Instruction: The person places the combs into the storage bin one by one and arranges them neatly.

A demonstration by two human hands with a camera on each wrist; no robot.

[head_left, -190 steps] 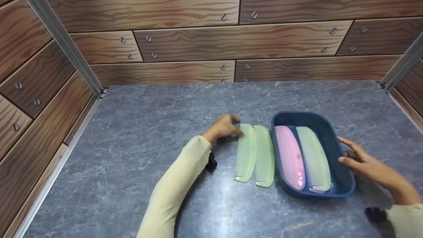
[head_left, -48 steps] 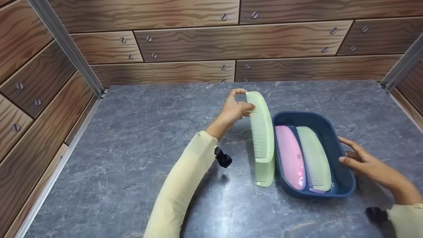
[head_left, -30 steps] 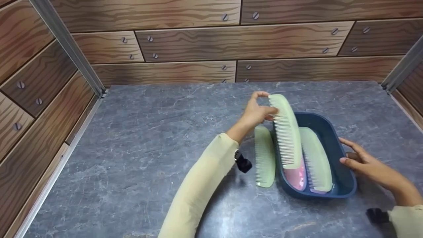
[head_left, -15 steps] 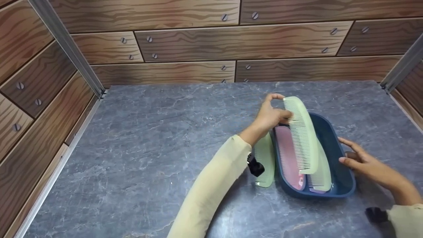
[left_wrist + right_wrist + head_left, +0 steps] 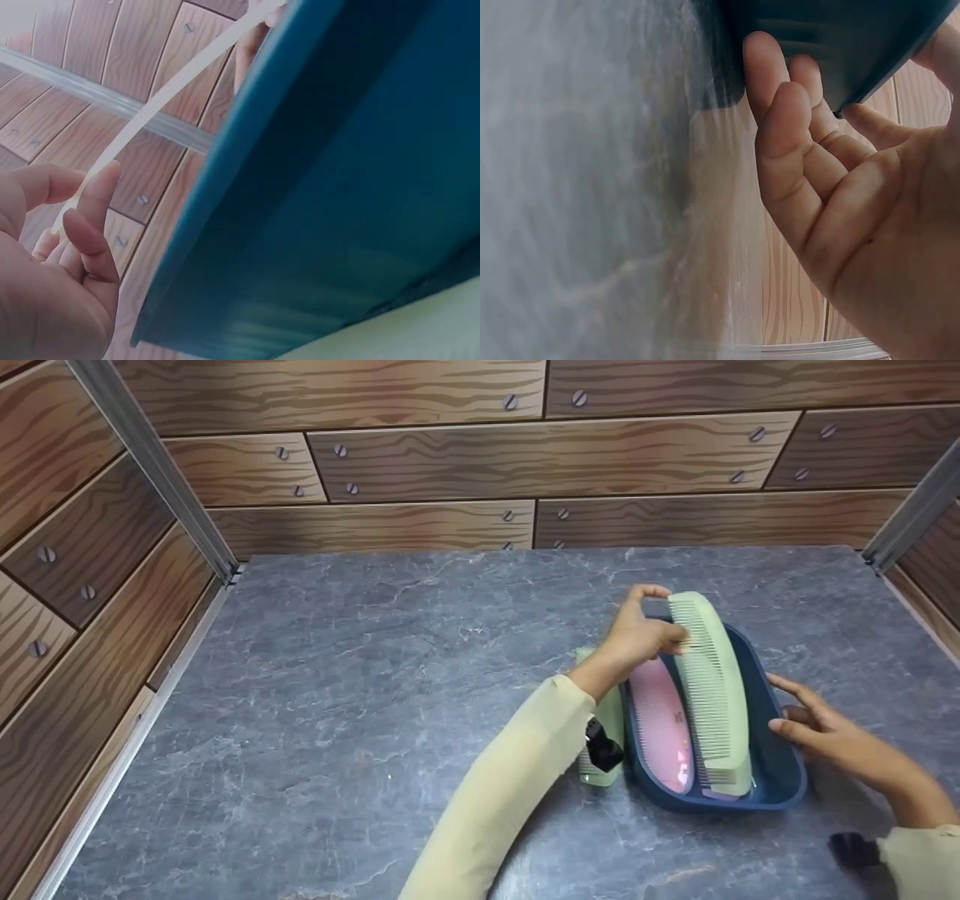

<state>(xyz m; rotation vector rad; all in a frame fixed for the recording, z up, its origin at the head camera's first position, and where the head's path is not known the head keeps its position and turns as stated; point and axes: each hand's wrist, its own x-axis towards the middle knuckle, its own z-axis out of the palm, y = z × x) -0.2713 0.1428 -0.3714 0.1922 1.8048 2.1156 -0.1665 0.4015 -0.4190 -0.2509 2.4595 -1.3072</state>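
Observation:
My left hand point(image 5: 641, 637) pinches a light green comb point(image 5: 716, 690) near its far end, thumb on the toothed side. The comb is over the dark blue bin point(image 5: 776, 772), overlapping another green comb point(image 5: 739, 786) lying inside. In the left wrist view the held comb point(image 5: 161, 97) shows edge-on as a pale curved strip above the rim. A pink comb point(image 5: 660, 727) lies at the bin's left side. My right hand point(image 5: 832, 735) rests against the bin's right wall; the right wrist view shows its fingertips point(image 5: 765, 64) touching the outer wall.
One more green comb point(image 5: 611, 735) lies on the grey marbled table point(image 5: 360, 682) just left of the bin, partly hidden by my left wrist. A purple edge point(image 5: 721, 794) peeks out under the green comb in the bin. Wood-patterned panels point(image 5: 420, 457) stand behind.
My left hand has lifted the green comb off the table, carried it right across the pink comb, and lowered it toward the green comb in the bin. The right hand stays put.

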